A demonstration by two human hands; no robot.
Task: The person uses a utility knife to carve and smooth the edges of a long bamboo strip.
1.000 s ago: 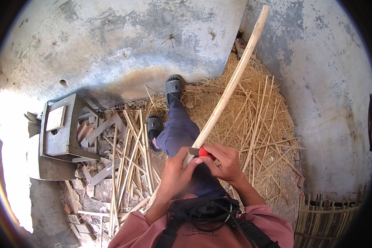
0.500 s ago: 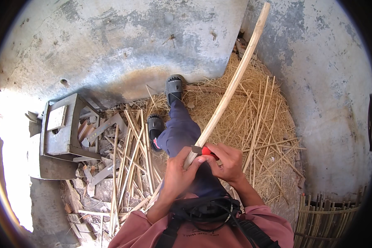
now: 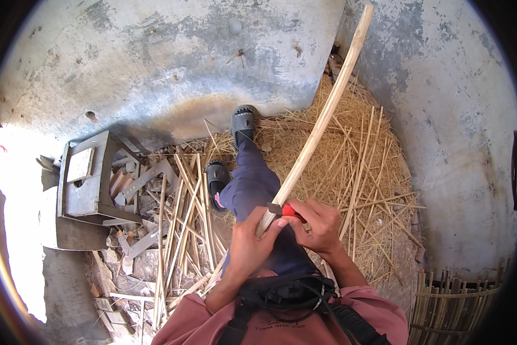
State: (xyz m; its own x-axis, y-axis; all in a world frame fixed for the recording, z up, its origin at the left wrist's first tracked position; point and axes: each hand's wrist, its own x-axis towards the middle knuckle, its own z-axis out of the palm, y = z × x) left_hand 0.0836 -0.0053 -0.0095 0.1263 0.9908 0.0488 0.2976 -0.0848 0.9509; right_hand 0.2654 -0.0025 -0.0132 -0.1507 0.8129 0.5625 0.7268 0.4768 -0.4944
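The left hand (image 3: 248,248) wraps its fingers around a long bamboo strip (image 3: 322,121) that slants from lower centre to the top right corner wall. The right hand (image 3: 322,227) pinches a red-handled knife (image 3: 286,210) against the strip's edge. Loose shavings (image 3: 362,172) crowd the right; split sticks (image 3: 181,213) lie at left.

The person is wearing a faded red long-sleeved shirt (image 3: 379,313), dark blue trousers (image 3: 253,187) and grey open-toed sandals (image 3: 242,123); a black strap harness (image 3: 281,296) is crossing the chest.
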